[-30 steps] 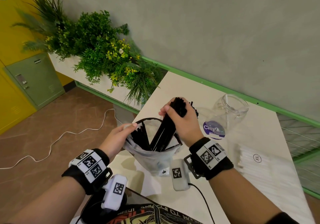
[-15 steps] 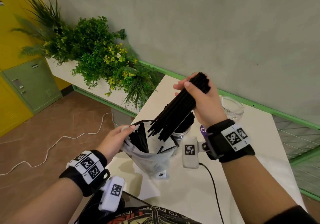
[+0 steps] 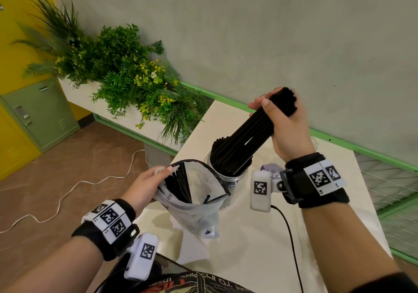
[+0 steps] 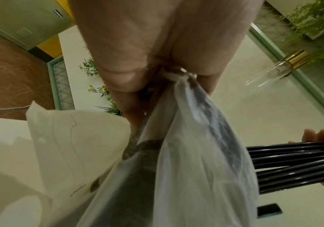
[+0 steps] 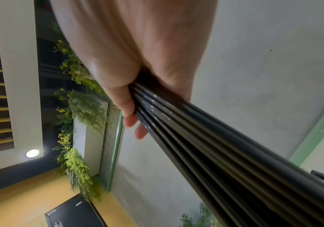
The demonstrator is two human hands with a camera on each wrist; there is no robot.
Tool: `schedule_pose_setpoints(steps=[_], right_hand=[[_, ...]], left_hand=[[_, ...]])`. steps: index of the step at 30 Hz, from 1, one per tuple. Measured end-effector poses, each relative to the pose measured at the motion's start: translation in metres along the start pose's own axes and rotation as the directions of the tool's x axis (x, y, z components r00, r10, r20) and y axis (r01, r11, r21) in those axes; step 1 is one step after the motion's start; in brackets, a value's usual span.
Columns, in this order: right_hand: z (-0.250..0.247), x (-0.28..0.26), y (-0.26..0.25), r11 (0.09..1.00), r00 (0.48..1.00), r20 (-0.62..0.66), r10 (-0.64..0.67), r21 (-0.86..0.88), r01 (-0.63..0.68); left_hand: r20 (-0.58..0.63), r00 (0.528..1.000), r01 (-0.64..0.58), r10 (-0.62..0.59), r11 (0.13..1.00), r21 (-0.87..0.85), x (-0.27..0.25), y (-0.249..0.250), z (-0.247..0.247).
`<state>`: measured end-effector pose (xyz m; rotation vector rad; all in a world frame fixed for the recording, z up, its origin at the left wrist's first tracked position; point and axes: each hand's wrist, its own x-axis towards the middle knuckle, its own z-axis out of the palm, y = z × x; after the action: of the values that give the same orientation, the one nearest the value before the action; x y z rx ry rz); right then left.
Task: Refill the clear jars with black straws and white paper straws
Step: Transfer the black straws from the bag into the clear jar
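Observation:
My right hand grips a thick bundle of black straws near its upper end. The bundle slants down to the left, and its lower ends stand inside a clear jar on the white table. In the right wrist view the black straws run out from under my curled fingers. My left hand pinches the rim of a clear plastic bag that holds more black straws. The left wrist view shows the bag hanging from my fingers.
A planter with green plants stands off the table's far left corner. A green rail runs along the wall behind the table. A white cable lies on the brown floor. A second clear jar with a gold lid lies on the table.
My right hand lifted the straw bundle out of the bag, carried it up and right, then lowered its ends into the jar. The left hand kept hold of the bag's rim.

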<state>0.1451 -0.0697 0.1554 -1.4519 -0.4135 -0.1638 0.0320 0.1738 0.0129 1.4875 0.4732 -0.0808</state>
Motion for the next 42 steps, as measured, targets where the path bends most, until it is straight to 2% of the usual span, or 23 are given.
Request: schedule_pose_setpoints(steps=[7, 13, 19, 29, 32, 34, 36, 37, 40, 42], right_hand=[[-0.001, 0.007, -0.003, 0.998, 1.0, 0.02, -0.02, -0.056, 0.022], [0.013, 0.008, 0.015, 0.991, 0.999, 0.042, 0.025, -0.135, -0.019], [0.019, 0.015, 0.018, 0.988, 0.995, 0.097, 0.002, -0.155, 0.013], [0.023, -0.03, 0.087, 0.972, 0.988, 0.088, 0.125, -0.21, -0.104], [0.019, -0.031, 0.094, 0.962, 0.989, 0.041, 0.144, -0.239, -0.13], [0.016, -0.027, 0.095, 0.95, 0.997, 0.012, 0.078, -0.303, -0.071], [0.013, -0.023, 0.096, 0.934, 0.999, 0.043, -0.013, -0.355, 0.028], [0.011, -0.021, 0.097, 0.903, 0.995, 0.084, -0.057, -0.42, 0.087], [0.006, -0.022, 0.107, 0.716, 0.955, 0.273, -0.114, -0.643, 0.27], [0.005, -0.025, 0.111, 0.678, 0.935, 0.333, -0.125, -0.659, 0.326]], left_hand=[[0.001, 1.0, 0.008, -0.008, 0.999, -0.037, -0.001, -0.001, -0.004], [-0.013, 0.999, 0.036, -0.037, 0.997, -0.063, 0.0, 0.001, -0.002], [-0.01, 1.0, 0.017, -0.017, 1.0, -0.025, -0.003, 0.003, -0.001], [-0.006, 0.999, 0.042, -0.042, 0.999, -0.029, -0.003, 0.003, -0.001], [-0.014, 0.999, 0.038, -0.038, 0.999, -0.011, -0.002, 0.004, 0.0], [-0.017, 0.999, 0.038, -0.038, 0.999, -0.008, -0.002, 0.004, 0.001], [-0.018, 0.999, 0.03, -0.03, 1.0, 0.003, -0.003, 0.005, 0.0], [-0.015, 1.0, 0.023, -0.023, 1.0, 0.016, -0.003, 0.006, 0.001], [-0.014, 1.0, 0.016, -0.016, 1.0, 0.023, -0.003, 0.007, 0.001], [-0.02, 1.0, 0.015, -0.014, 1.0, 0.027, -0.004, 0.006, 0.002]])
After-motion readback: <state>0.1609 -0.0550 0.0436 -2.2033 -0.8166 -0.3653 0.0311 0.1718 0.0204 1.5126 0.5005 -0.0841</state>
